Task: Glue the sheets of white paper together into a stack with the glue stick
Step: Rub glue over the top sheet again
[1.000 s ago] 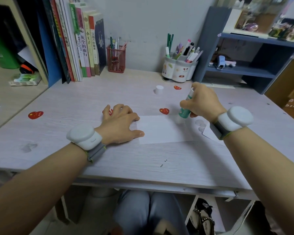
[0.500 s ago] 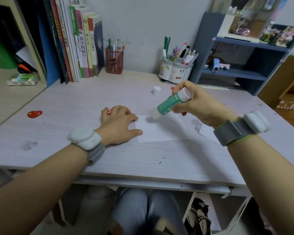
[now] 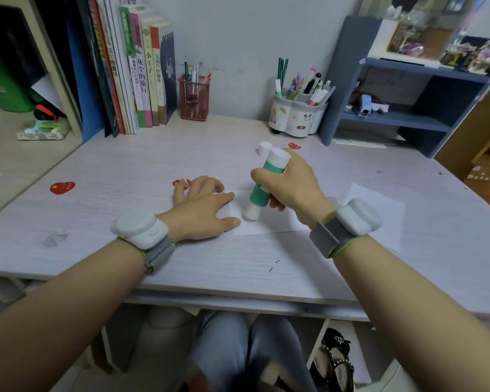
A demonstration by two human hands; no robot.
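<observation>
A pale wood-grain table (image 3: 125,171) is seen from above, with two bare forearms reaching onto it, each wearing a white device on a grey wrist strap. The left hand (image 3: 203,209) is laid flat, fingers straight and spread, pressing down the left end of a sheet of white paper (image 3: 269,224) that lies near the middle of the table, toward the front edge. The right hand (image 3: 290,183) is wrapped around a green and white glue stick (image 3: 262,183), the grip clamped on its barrel with the thumb across the front. The glue stick is held tilted, its top leaning away toward the back edge, and its white lower end is set down on the left part of the sheet, just beside the left thumb. A small white cap (image 3: 264,148) stands on the table behind the glue stick. A second sheet of white paper (image 3: 385,210) lies toward the right edge, partly hidden by the right wrist. Red heart stickers (image 3: 62,187) are stuck on the table surface. Along the back edge are set a row of upright books (image 3: 142,75), a red mesh pen holder (image 3: 194,97) and a white pen pot (image 3: 296,116) filled with pens. A blue-grey shelf unit (image 3: 408,89) stands at the back right corner
</observation>
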